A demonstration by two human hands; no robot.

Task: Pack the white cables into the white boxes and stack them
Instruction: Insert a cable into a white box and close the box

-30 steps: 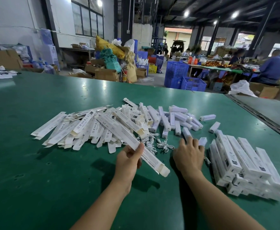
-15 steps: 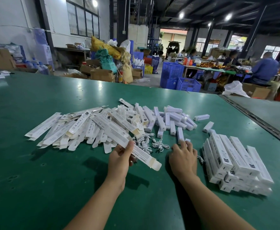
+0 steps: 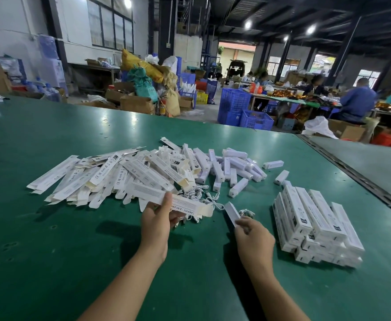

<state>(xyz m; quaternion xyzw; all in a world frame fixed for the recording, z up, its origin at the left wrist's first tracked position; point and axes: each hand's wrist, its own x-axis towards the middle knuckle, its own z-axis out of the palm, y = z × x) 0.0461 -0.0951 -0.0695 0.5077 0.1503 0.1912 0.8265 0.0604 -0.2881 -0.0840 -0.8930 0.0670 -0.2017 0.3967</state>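
My left hand (image 3: 157, 218) grips a long white printed box (image 3: 185, 203) near its open right end, held just above the green table (image 3: 51, 262). My right hand (image 3: 253, 236) pinches a small white block-shaped piece (image 3: 232, 212), tilted up to the left. Coiled white cables (image 3: 203, 198) lie on the table between the two hands and the box pile. A heap of flat, unfolded white boxes (image 3: 101, 179) spreads to the left. Closed white boxes sit stacked in a pile (image 3: 314, 225) at the right.
Several small white blocks (image 3: 236, 167) lie scattered behind the cables. A dark seam (image 3: 361, 179) separates this table from another at the right. Beyond the far edge are blue crates (image 3: 243, 110), cardboard cartons and seated people at another table.
My right hand has lifted a small white block off the table and drawn it back toward me. My left hand still holds the long box, now closer to the right hand.
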